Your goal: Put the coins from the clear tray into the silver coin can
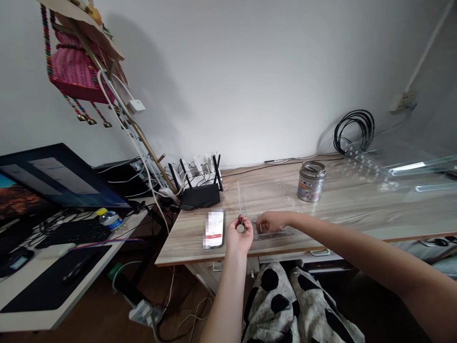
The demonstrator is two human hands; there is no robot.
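Note:
My left hand [240,235] is closed around a small stack of coins [241,228], held just above the front of the wooden desk [357,209]. My right hand [268,222] reaches into a clear plastic tray [264,195] beside it, fingers curled down over something small I cannot make out on the tray floor. The two hands are a few centimetres apart. A phone [213,229] with a lit screen lies flat just left of my left hand.
A printed metal tin with a slotted lid [311,181] stands behind the tray. A black router [199,194] and tangled cables sit at the desk's back left. Monitor [46,178], keyboard [76,233] and bottle [110,219] occupy a lower desk at left. Coiled black cable [354,129] and clear plastic parts lie at the right.

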